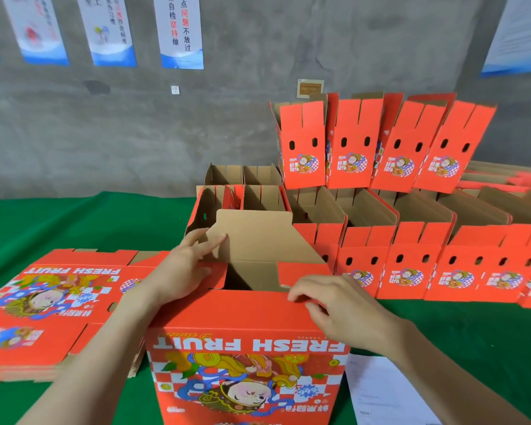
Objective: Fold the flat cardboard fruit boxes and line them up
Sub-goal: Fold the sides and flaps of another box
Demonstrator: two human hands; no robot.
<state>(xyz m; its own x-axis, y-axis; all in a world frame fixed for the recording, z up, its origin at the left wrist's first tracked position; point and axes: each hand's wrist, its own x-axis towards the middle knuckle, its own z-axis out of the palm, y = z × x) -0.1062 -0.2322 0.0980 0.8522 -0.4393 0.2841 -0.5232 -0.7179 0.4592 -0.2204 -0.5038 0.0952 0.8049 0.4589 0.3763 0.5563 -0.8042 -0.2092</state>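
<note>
A red "FRESH FRUIT" cardboard box (246,360) stands upside down in front of me, its bottom flaps partly folded. My left hand (181,268) lies on the left red flap, fingers stretched toward the brown inner flap (258,237). My right hand (334,305) has its fingers curled over the near flap's right edge. A stack of flat red boxes (49,305) lies on the left. Folded boxes (411,268) stand in a row on the right, with several more (377,145) stacked behind and above.
A green cloth (74,222) covers the table. A white sheet of paper (380,394) lies at the near right. More flat boxes (500,179) are piled at the far right. A grey wall with posters (181,32) rises behind.
</note>
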